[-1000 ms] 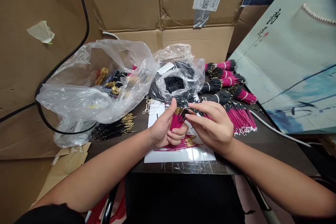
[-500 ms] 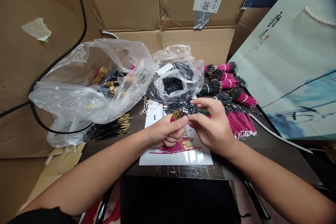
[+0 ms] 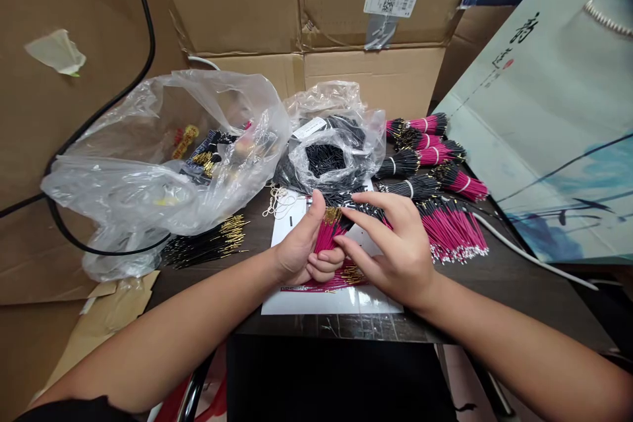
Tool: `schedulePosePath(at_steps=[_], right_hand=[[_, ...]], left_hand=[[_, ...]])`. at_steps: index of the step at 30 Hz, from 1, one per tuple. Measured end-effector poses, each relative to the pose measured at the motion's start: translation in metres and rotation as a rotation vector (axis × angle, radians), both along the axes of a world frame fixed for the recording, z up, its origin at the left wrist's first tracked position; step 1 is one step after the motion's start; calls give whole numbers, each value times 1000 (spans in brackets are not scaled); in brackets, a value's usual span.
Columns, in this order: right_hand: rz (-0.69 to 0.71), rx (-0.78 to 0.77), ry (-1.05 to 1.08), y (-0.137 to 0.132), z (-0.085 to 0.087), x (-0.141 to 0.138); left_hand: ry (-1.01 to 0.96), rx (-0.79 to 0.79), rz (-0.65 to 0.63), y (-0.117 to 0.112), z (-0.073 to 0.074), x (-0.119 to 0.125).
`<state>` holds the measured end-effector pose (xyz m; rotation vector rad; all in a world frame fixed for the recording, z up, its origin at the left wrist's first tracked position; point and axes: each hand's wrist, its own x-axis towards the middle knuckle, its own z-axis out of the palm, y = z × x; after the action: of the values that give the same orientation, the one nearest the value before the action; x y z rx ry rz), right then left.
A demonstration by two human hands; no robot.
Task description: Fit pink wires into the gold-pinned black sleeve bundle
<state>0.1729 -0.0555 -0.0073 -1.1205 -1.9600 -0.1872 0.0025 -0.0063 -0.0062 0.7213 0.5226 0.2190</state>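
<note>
Latest view: my left hand point(image 3: 299, 247) has its grip closed on a magenta wire bundle point(image 3: 329, 235), thumb on top and fingers curled under. Changed from half a second ago: the thumb has lifted off the gold tips, and the bundle now shows more clearly, angled up out of the fist. Right hand point(image 3: 398, 254) is open, fingers spread and reaching toward the bundle's gold end; they're just beside it, and I can't tell if they touch. No sign it's holding anything.

The bundle sits above a white sheet point(image 3: 331, 302) on the table point(image 3: 514, 293), with loose magenta wires point(image 3: 341, 283) on the sheet under the left hand. Black wires point(image 3: 363, 209) run just behind the fingers. To the right, a magenta-and-black wire pile point(image 3: 452, 231) lies near the right hand, tied bundles point(image 3: 420, 151) beyond it. A plastic bag of black wires point(image 3: 326, 161) sits further back.
</note>
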Motion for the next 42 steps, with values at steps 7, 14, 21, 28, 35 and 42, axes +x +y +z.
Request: schedulePosePath(at_steps=[7,14,21,28,35,42], right_hand=[[46,-14,66,2,2,-1],[46,58,3,1,2,3],[111,65,-10,-1,0,3],[363,-67,52,2,-9,-3],[401,-97,40,4,-9,-2],[310,40,-192,4,1,0]], left_hand=[[54,-27,49,-1,-2,2],[80,17,127,-2,-2,4],[92,98,181,-2,-8,5],[114,175,231,-6,-7,6],[125,251,226,-10,-6,5],[84,215,226,-7,-1,3]])
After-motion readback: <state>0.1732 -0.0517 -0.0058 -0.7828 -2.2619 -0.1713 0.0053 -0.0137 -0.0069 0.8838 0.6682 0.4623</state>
